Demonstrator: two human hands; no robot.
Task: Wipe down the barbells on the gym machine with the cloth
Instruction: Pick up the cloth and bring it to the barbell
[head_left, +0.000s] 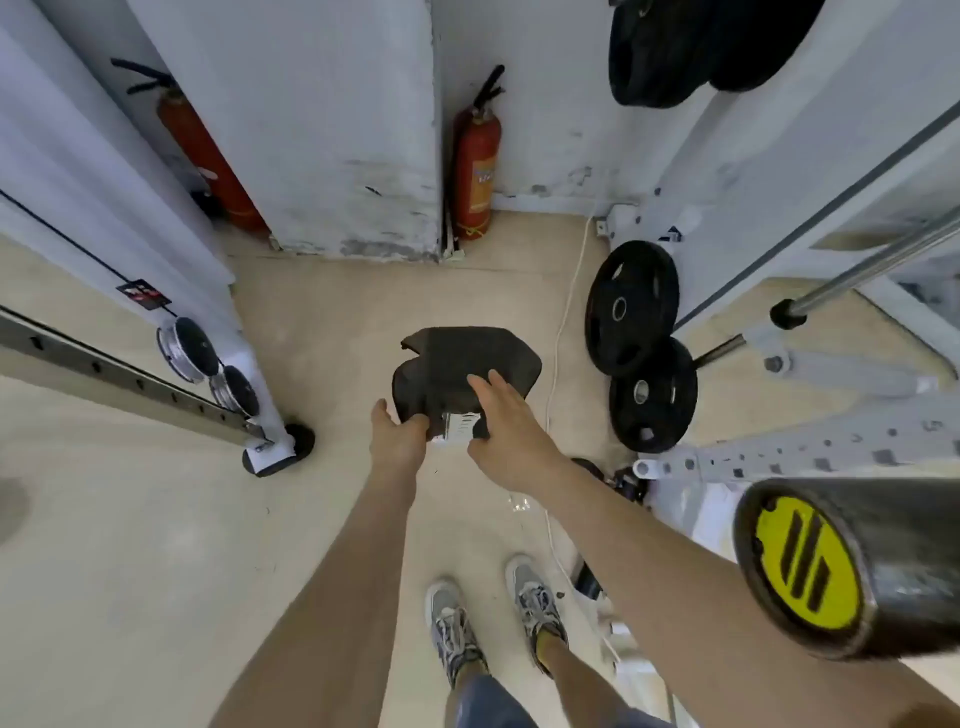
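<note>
A dark grey cloth (462, 364) with a white label hangs in front of me above the floor. My left hand (397, 436) grips its lower left edge. My right hand (506, 426) lies on the cloth's right side with its fingers stretched out. A barbell end (852, 566) with a yellow and black cap juts in close at the lower right. A thinner chrome bar (872, 270) with a black stop runs across the white machine frame at the right.
Black weight plates (634, 312) hang on the white rack (779, 462) at the right, with more plates at the top right. Two red fire extinguishers (475, 166) stand by the wall and pillar. Another white machine post (260, 415) stands at the left. A white cable trails along the floor.
</note>
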